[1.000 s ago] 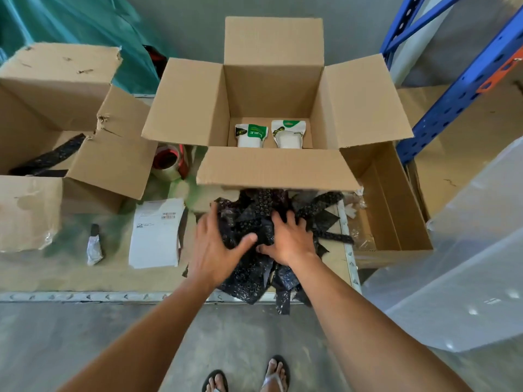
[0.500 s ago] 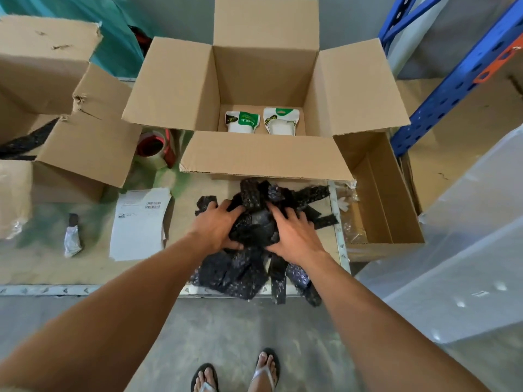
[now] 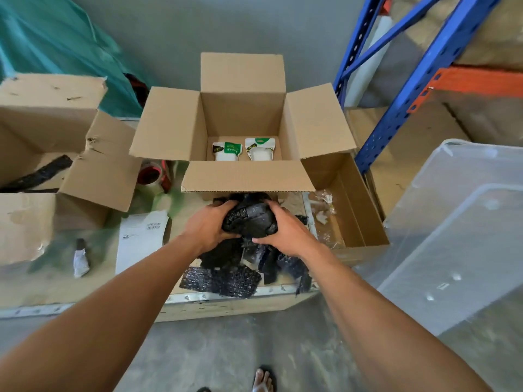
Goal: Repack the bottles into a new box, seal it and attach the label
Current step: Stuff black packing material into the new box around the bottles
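Head view: my worry is the loose strips of black bubble wrap [image 3: 223, 281] trailing under my wad [image 3: 250, 222]. I think they could snag the near flap of the new box [image 3: 243, 114] or slide off the table edge. At frame centre, my left hand [image 3: 209, 224] and right hand [image 3: 285, 230] are curled tight round that wad. Two bottles [image 3: 227, 151] stand inside the box, above centre. The label [image 3: 140, 240] lies at left.

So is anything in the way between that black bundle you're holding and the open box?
Only the near flap of the open box: it sticks out toward you, between the black bundle and the opening. You'd probably have to lift the bundle over it.
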A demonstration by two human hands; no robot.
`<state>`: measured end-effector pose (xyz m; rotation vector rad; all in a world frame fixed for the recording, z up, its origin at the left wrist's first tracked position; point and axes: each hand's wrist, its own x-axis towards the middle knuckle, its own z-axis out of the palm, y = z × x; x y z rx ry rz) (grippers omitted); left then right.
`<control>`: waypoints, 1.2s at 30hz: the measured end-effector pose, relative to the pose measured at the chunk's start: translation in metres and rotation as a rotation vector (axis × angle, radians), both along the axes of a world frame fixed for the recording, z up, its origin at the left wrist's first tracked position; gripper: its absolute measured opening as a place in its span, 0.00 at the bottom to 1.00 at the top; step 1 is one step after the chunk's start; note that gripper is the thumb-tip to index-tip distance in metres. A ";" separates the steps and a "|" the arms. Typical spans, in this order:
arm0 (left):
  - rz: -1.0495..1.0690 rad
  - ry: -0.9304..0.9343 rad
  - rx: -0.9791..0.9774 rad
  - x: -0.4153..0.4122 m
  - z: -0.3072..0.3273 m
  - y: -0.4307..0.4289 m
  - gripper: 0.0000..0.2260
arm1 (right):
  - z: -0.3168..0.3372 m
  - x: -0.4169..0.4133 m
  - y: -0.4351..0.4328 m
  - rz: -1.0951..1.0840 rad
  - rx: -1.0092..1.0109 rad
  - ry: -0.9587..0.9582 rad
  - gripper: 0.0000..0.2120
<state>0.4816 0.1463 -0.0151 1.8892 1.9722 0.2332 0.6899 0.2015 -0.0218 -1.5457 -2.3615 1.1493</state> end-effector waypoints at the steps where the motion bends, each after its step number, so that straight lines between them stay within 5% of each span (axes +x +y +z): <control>1: 0.002 0.002 0.007 0.000 0.006 -0.002 0.36 | 0.006 0.000 -0.002 -0.003 0.011 0.014 0.47; 21: -0.070 -0.311 -0.080 0.056 0.078 -0.037 0.35 | 0.104 0.066 -0.051 -0.119 -0.098 -0.008 0.51; 29: -0.222 -0.428 0.051 0.095 0.154 -0.018 0.35 | 0.190 0.114 -0.056 -0.206 0.017 0.002 0.55; 33: -0.245 -0.385 0.176 0.088 0.209 0.002 0.36 | 0.242 0.109 -0.039 -0.229 0.084 0.063 0.41; 36: -0.250 -0.335 0.247 0.070 0.247 0.023 0.33 | 0.273 0.088 -0.020 -0.213 0.125 0.129 0.45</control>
